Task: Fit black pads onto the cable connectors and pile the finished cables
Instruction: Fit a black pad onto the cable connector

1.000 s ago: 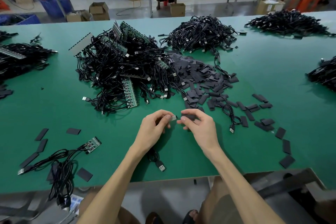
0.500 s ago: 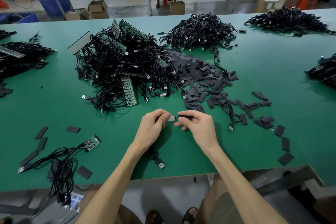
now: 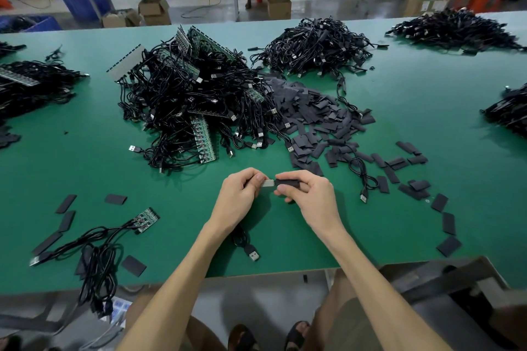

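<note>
Green matting covers the surface in the head view. Near its middle, a little short of the near edge, the left hand pinches a silver USB connector between thumb and curled fingers, with the metal end pointing right. The right hand holds a black pad with its fingers clamped round it. The pad's end touches the connector's tip; whether the tip has gone inside, I cannot tell.

A cable runs from under the left wrist, and its plug lies on the surface near the edge. Beyond the hands, to the far left, a large tangle of black cables is heaped with green circuit boards among them. Just right of it spreads a heap of loose pads, with some scattered toward the near right. A second cable pile lies farther off, behind the pads. At near left, a cable bundle with a small circuit board lies among a few stray pads and hangs partly over the edge.
</note>
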A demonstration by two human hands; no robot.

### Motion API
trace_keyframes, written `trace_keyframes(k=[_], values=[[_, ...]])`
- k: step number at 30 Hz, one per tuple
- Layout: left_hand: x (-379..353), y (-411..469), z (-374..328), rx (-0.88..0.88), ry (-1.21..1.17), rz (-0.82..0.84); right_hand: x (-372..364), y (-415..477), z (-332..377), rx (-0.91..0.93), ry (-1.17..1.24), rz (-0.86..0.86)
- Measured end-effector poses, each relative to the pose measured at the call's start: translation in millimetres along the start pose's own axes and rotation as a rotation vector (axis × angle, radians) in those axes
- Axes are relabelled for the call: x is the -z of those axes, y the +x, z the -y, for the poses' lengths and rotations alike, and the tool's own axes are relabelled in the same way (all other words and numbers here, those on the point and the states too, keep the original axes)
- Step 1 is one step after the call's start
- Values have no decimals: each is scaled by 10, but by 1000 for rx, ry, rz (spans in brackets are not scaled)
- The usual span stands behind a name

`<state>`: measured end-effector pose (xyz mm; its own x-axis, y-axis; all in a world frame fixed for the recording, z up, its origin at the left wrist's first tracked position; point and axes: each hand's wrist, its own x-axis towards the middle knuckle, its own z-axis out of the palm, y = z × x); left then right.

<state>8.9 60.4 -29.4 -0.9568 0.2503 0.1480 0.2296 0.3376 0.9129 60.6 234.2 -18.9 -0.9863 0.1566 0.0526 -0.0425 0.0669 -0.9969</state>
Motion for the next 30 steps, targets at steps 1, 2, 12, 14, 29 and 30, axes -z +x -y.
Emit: trace_keyframes(k=[1, 2, 12, 14, 29, 30], values=[[-3, 1, 2, 0, 1, -4, -5, -2, 2, 4, 2, -5], [-5, 1, 6, 0, 4, -7, -8, -3, 3, 6, 10, -12], [-3, 5, 0, 15, 19, -2, -8, -14, 16, 21, 11, -20], [-2, 2, -9, 20, 18, -2, -7, -12, 19, 23, 9, -17], [3, -8, -44, 20, 38, 5, -8, -19, 28, 20, 7, -28], [5, -8, -47, 20, 39, 5, -9, -19, 30, 22, 4, -26]])
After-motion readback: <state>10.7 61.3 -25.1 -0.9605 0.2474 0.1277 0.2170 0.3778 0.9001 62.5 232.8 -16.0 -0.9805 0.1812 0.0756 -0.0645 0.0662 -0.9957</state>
